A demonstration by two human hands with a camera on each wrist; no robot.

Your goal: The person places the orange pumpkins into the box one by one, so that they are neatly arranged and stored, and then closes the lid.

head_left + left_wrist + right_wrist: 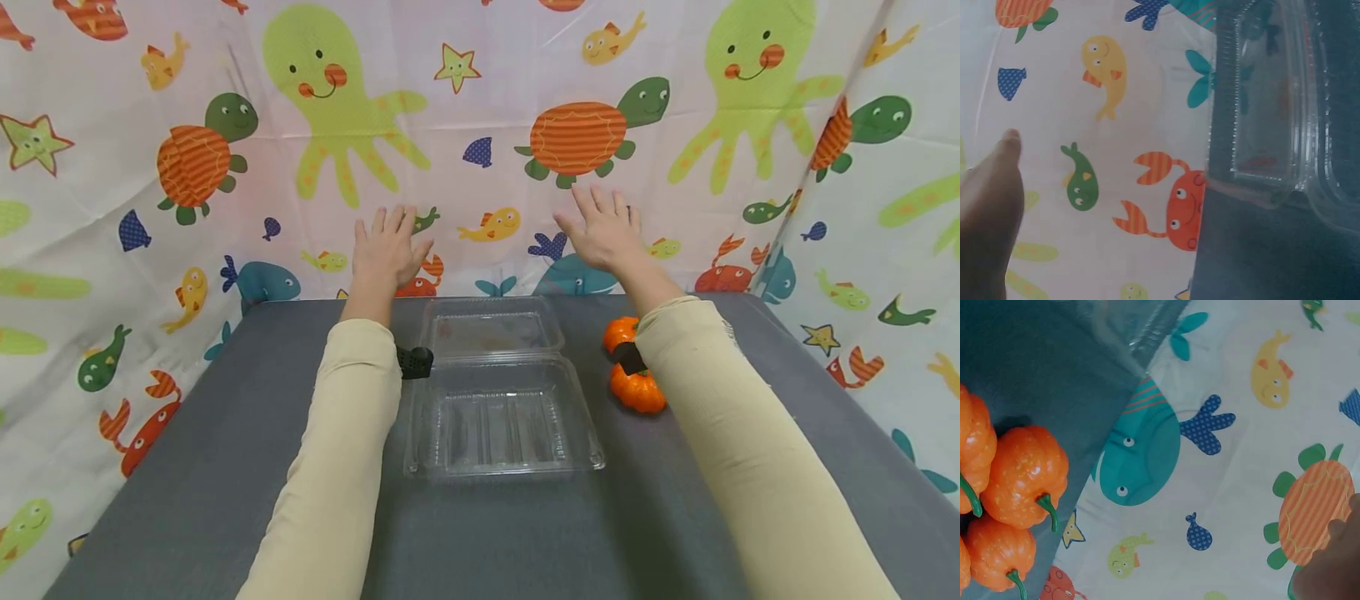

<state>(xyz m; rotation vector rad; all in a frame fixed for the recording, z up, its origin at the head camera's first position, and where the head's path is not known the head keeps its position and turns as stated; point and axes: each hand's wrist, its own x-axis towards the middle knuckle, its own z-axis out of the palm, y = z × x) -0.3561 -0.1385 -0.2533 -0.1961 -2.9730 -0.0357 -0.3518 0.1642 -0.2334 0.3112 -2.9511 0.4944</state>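
My left hand (384, 257) is held up with its fingers spread, beyond the table's far edge in the head view and holding nothing. Likewise raised, my right hand (607, 236) has straight fingers and an empty palm. Between the two forearms a clear plastic clamshell container (498, 429) lies unfolded on the table, its lid (491, 329) laid back toward the curtain. Small orange pumpkins (637, 392) sit to its right, partly hidden by the right sleeve; the right wrist view shows several, with green stems, one pumpkin (1025, 478) in full.
A grey cloth covers the table (202, 467). Behind it and along both sides hangs a white curtain (420, 50) printed with sea animals. Black wrist straps with cameras (415, 362) stick out from the sleeves, near the container and over the pumpkins.
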